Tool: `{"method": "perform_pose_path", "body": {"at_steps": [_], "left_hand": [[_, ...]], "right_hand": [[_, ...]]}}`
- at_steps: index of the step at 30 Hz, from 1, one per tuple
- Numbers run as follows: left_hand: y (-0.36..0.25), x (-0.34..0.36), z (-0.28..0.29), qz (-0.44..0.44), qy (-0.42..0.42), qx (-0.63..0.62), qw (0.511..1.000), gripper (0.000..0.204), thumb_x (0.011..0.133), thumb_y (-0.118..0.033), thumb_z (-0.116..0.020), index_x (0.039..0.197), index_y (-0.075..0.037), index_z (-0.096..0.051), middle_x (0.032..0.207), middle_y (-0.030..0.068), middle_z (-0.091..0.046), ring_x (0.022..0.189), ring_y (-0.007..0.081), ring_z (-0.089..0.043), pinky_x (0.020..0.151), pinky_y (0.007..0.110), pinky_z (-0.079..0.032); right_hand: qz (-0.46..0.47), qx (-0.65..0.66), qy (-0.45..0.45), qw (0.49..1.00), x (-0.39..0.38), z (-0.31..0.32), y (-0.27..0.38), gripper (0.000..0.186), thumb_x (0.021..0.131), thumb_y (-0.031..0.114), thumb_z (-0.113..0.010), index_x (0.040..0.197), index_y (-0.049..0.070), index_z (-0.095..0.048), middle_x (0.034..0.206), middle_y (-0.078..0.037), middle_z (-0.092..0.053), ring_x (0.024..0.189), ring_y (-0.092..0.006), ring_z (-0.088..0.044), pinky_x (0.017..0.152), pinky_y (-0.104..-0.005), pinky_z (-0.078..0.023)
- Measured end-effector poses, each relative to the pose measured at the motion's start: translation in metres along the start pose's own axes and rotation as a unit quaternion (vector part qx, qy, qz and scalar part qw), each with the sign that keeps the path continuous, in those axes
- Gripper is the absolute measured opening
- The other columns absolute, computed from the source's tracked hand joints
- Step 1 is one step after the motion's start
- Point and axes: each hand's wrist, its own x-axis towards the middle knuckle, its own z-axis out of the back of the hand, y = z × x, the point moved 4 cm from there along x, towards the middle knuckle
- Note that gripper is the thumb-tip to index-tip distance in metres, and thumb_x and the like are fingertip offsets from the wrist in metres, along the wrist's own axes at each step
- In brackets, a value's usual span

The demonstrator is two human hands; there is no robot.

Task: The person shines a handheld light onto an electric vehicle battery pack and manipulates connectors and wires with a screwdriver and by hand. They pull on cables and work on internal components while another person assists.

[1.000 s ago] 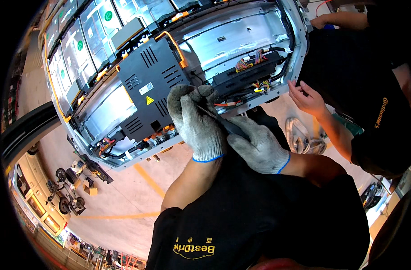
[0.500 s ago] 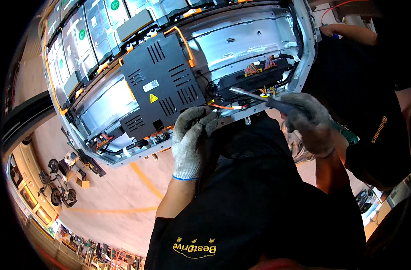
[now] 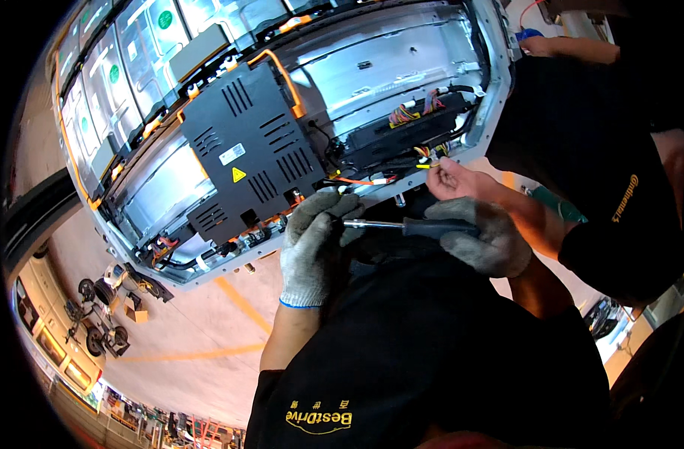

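Note:
My gloved right hand [image 3: 488,238] is wrapped round the dark handle of a nut driver or screwdriver [image 3: 383,224], whose shiny shaft points left. The shaft's tip meets the curled fingers of my gloved left hand [image 3: 312,232]. Those fingers are closed, and whatever they hold is hidden. Just beyond my left hand lies the front rim of an open battery pack [image 3: 391,193]. A black slotted cover [image 3: 263,142] with a warning label sits in the pack. An orange cable [image 3: 355,179] runs along the pack's front, near my left fingertips.
At right, a co-worker's bare hand [image 3: 456,179] touches coloured wires [image 3: 429,153] by a black module [image 3: 402,127]. Another person's hand [image 3: 538,45] is at the pack's far right. Silver battery modules [image 3: 136,52] fill the far left. A yellowish van [image 3: 54,329] stands beyond the floor.
My right hand has brought the driver down and left, so its tip now meets my left hand. A co-worker's bare hand has come to the wires. The pack appears shifted slightly left in view.

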Motion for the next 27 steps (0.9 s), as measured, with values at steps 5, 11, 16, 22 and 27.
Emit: {"method": "perform_pose_path", "body": {"at_steps": [5,11,16,22,27], "left_hand": [[0.015,0.012,-0.002,0.006,0.032,-0.087,0.996,0.047,0.115,-0.011,-0.066,0.162,-0.002,-0.061,0.160,0.0286,-0.070,0.149,0.0477,-0.069,0.118,0.060,-0.064],[0.016,0.009,-0.017,0.007,0.044,-0.099,0.994,0.051,0.116,-0.014,-0.070,0.165,-0.004,-0.058,0.167,0.0318,-0.063,0.151,0.0483,-0.067,0.119,0.058,-0.064],[0.026,0.010,-0.008,-0.046,0.043,-0.019,0.998,0.053,0.117,-0.021,-0.074,0.164,-0.003,-0.057,0.168,0.0290,-0.063,0.152,0.0420,-0.067,0.120,0.054,-0.063],[0.018,0.007,-0.033,0.017,0.056,0.074,0.996,0.065,0.116,-0.028,-0.076,0.171,-0.004,-0.052,0.171,0.0242,-0.063,0.155,0.0372,-0.063,0.127,0.056,-0.054],[0.022,0.009,-0.040,0.030,0.071,0.095,0.993,0.077,0.116,-0.030,-0.075,0.178,0.003,-0.044,0.171,0.0254,-0.063,0.155,0.0349,-0.064,0.130,0.049,-0.051]], "right_hand": [[0.103,-0.087,-0.074,0.988,0.017,-0.001,0.071,0.046,0.102,0.006,-0.089,0.142,-0.008,-0.073,0.123,-0.020,-0.083,0.104,-0.0275,-0.085,0.090,-0.0388,-0.072],[0.115,-0.089,-0.132,0.981,0.011,-0.003,0.079,0.048,0.107,0.005,-0.081,0.153,-0.006,-0.069,0.115,-0.016,-0.082,0.096,-0.0203,-0.083,0.081,-0.0334,-0.068],[-0.111,0.217,-0.011,0.970,0.009,-0.009,0.066,0.055,0.112,0.008,-0.075,0.164,-0.002,-0.062,0.117,-0.013,-0.081,0.096,-0.0150,-0.080,0.081,-0.0300,-0.066],[-0.127,0.060,0.157,0.977,0.034,-0.003,0.108,0.079,0.113,0.017,-0.074,0.185,0.014,-0.043,0.156,-0.016,-0.075,0.135,-0.0276,-0.077,0.114,-0.0447,-0.063],[0.046,-0.010,0.129,0.991,0.054,-0.022,0.083,0.087,0.106,0.016,-0.080,0.184,0.011,-0.042,0.154,-0.020,-0.072,0.127,-0.0273,-0.077,0.109,-0.0424,-0.064]]}}
